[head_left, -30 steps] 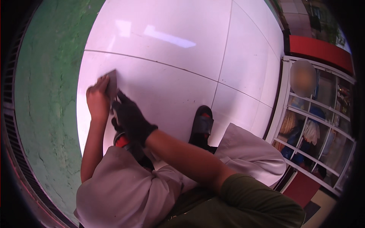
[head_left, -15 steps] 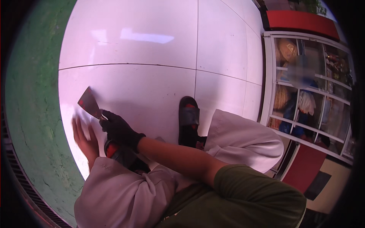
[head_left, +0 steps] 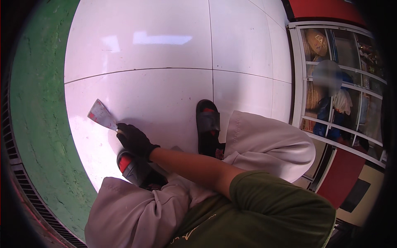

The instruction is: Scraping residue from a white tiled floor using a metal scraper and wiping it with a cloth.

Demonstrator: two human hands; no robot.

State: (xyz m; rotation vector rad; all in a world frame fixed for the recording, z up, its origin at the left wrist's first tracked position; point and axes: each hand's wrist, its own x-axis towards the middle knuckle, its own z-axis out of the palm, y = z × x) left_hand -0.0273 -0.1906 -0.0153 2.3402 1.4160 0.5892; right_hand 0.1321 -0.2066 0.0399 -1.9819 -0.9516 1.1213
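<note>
My right hand (head_left: 135,140), in a black glove, is closed round the handle of a scraper (head_left: 101,115). The flat, flared metal blade carries red smears and points up and left, over the white tiled floor (head_left: 161,99). Whether the blade touches the tile I cannot tell. Most of the handle is hidden inside the glove. Just below that hand is my left foot in a black and red slide sandal (head_left: 138,168); the other sandal (head_left: 207,124) is further right. My left hand is out of view.
A green painted strip (head_left: 41,124) borders the tiles on the left, with a dark drain grate (head_left: 31,194) beyond it. At the right stands a white-framed glass cabinet (head_left: 295,74) holding several items, with a red panel (head_left: 341,175) below it.
My bare left hand, blurred beside the scraper half a second ago, has left the view. The scraper has shifted slightly down and right, its blade now brighter. The view has moved a little.
</note>
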